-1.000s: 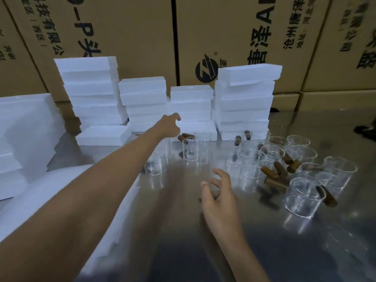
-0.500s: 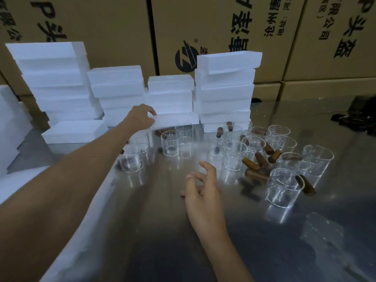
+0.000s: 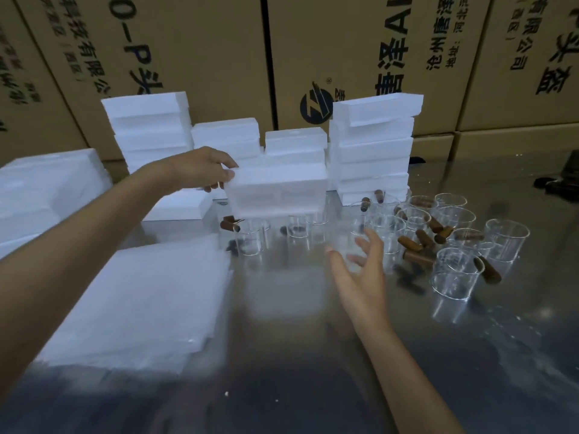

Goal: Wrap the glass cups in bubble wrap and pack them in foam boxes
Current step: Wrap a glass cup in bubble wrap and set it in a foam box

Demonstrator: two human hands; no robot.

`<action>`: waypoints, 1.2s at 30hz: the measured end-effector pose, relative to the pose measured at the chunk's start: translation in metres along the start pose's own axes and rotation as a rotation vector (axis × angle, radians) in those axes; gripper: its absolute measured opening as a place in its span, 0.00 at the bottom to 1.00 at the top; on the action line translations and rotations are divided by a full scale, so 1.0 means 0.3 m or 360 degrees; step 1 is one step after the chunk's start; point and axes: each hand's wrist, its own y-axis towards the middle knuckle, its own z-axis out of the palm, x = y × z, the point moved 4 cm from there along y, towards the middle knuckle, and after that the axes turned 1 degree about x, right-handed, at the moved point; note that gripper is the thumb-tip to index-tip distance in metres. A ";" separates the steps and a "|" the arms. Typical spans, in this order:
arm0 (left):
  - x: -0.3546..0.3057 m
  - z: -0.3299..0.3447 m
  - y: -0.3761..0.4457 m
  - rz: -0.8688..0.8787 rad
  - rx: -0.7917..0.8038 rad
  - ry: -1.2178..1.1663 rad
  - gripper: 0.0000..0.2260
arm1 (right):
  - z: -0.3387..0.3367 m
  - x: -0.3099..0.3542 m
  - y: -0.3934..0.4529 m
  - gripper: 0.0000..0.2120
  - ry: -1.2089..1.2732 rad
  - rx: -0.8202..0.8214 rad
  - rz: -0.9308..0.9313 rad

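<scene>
Box-fetching step: a foam box is gripped by left hand fingers; right hand is spread, empty. Setting down on the worktop is judged next.

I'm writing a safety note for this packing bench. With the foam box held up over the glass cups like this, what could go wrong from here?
1. The left hand grips the foam box by one end only, above standing glass cups; a slip could topple them.
2. The right hand hangs open close to crowded cups; a quick reach might knock one over.
3. The tallest foam stack sits unevenly and may tip onto cups beside it.
</scene>
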 end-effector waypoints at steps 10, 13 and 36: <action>-0.026 0.263 -0.196 -0.0336 0.0775 -0.0210 0.10 | -0.060 -0.014 -0.037 0.18 -0.0100 -0.0055 0.0075; 0.019 0.298 -0.206 -0.0358 0.0492 -0.0002 0.09 | -0.074 -0.031 -0.032 0.16 -0.0364 -0.0125 0.0136; 0.321 0.260 -0.378 -0.0395 -0.0384 -0.0042 0.12 | 0.445 0.204 0.122 0.30 -0.1257 0.1148 -0.0443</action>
